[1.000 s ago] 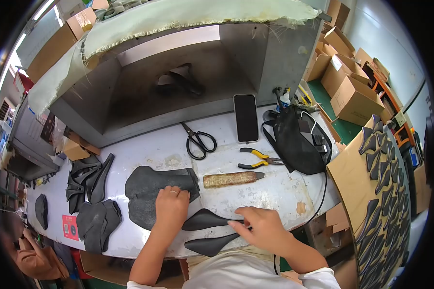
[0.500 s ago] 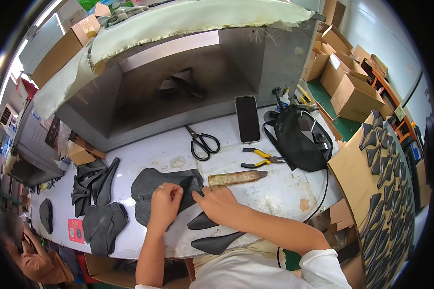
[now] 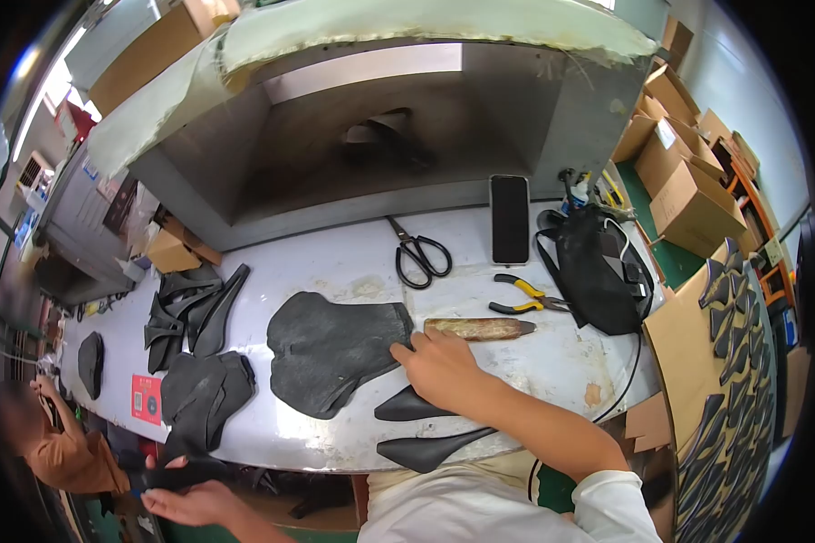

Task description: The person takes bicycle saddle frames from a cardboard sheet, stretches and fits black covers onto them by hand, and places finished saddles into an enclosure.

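Observation:
My left hand [image 3: 199, 500] is palm-up beyond the table's front edge at lower left, its fingers around a dark, blurred black piece [image 3: 188, 472]. My right hand [image 3: 445, 369] is on the table, fingers curled and fingertips at the right edge of a stack of black leather pieces [image 3: 330, 353]; it seems to pinch that edge. Two pointed black shoe-shaped pieces lie near my right hand, the upper one [image 3: 407, 404] partly under the wrist and the lower one [image 3: 426, 450] nearer the table edge. Just beyond my fingers rests a worn wooden-handled tool [image 3: 480, 328].
Black-handled scissors [image 3: 421, 258], a phone [image 3: 510, 220], yellow-handled pliers [image 3: 525, 297] and a black bag [image 3: 598, 271] lie toward the back. A grey metal hood [image 3: 208, 181] stands behind. More black leather [image 3: 204, 394] is at left. A board of shoe pieces [image 3: 679, 362] leans right; another person [image 3: 72, 452] sits left.
My left hand has moved from the leather stack to lower left, past the table edge, with a dark piece. My right hand stays at the stack's edge. The whole view has shifted.

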A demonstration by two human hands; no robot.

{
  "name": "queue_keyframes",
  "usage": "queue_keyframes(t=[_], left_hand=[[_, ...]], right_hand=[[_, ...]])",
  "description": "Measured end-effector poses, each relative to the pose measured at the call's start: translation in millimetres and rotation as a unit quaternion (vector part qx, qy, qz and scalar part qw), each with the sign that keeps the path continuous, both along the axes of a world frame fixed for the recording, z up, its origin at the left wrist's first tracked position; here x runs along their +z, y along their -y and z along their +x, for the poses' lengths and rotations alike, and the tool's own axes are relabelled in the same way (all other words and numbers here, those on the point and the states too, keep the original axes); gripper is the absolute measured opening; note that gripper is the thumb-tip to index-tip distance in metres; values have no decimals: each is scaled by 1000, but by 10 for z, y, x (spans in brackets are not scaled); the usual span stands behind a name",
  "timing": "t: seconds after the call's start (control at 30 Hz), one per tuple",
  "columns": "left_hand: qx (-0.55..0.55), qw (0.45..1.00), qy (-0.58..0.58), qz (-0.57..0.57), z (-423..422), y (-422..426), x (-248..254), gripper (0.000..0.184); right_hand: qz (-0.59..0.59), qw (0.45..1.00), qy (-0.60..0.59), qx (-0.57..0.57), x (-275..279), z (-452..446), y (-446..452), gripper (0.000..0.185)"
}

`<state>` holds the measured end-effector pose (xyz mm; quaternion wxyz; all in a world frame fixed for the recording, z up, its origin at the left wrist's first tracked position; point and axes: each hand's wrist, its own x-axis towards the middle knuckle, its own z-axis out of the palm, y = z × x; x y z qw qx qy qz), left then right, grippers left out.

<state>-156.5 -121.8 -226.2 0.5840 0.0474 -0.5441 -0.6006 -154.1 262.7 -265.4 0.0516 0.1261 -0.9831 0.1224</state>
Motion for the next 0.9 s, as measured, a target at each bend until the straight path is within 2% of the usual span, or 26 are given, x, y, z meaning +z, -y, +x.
queue_keyframes(t=[0.03, 0.1, 0.13, 0.17, 0.23, 0.27, 0.3, 0.33, 0.37, 0.4, 0.47, 0.5, 0.53, 0.57, 0.67, 0.73, 0.77, 0.8, 0.83, 0.87, 0.9], left_hand=[[16, 1000, 11, -14, 121, 35, 101, 33], [-3, 998, 52, -33, 318, 118, 238, 32], [-31, 994, 93, -51, 392, 129, 299, 30], [-25, 994, 93, -51, 448, 114, 329, 30], [8, 991, 121, -53, 528, 82, 354, 31], [12, 991, 121, -52, 562, 115, 338, 31], [8, 993, 101, -58, 590, 147, 317, 31], [5, 995, 79, -63, 614, 182, 297, 30], [14, 995, 79, -60, 638, 193, 299, 30], [21, 996, 75, -50, 659, 181, 310, 30], [32, 996, 73, -41, 699, 219, 313, 30], [22, 996, 78, -35, 704, 236, 315, 29], [12, 996, 83, -29, 720, 252, 312, 29], [14, 996, 83, -28, 745, 270, 322, 29], [18, 991, 118, -53, 896, 284, 463, 29], [-126, 936, 324, -55, 1126, 223, 593, 27], [-216, 920, 297, -137, 1107, 187, 529, 21], [-282, 856, 356, -246, 1189, 157, 555, 16], [-352, 784, 415, -298, 1173, -35, 715, 12], [-434, 711, 408, -373, 1092, -113, 704, 9], [-485, 705, 371, -361, 1057, -301, 596, 11]], right_hand=[[0, 1000, 1, 8, 14, -10, 69, 41], [-75, 989, -106, 66, 31, -29, 279, 39], [-137, 982, -85, 101, 12, -46, 379, 41], [-138, 981, -85, 107, -30, -64, 478, 41], [-214, 966, -90, 113, -95, -112, 633, 49], [-192, 973, -41, 121, -84, -128, 650, 52], [-192, 973, -41, 125, -44, -110, 643, 52], [-273, 947, 90, 141, 161, -89, 619, 51], [-345, 899, 223, 155, 331, -74, 599, 49], [-341, 898, 228, 163, 438, -62, 575, 49], [-462, 825, 322, 45, 558, -35, 542, 46], [-459, 826, 324, 48, 462, -47, 558, 46], [-393, 899, 177, 82, 281, -51, 580, 44], [-316, 942, 22, 113, 190, -33, 610, 43], [-362, 917, 72, 151, 164, 33, 749, 41], [-374, 907, 107, 161, 267, 127, 823, 39], [-385, 897, 139, 165, 357, 188, 856, 38], [-416, 865, 208, 187, 465, 267, 892, 35], [-417, 863, 212, 191, 553, 368, 937, 35], [-454, 831, 224, 230, 625, 483, 971, 35], [-490, 797, 236, 264, 673, 558, 982, 36]])
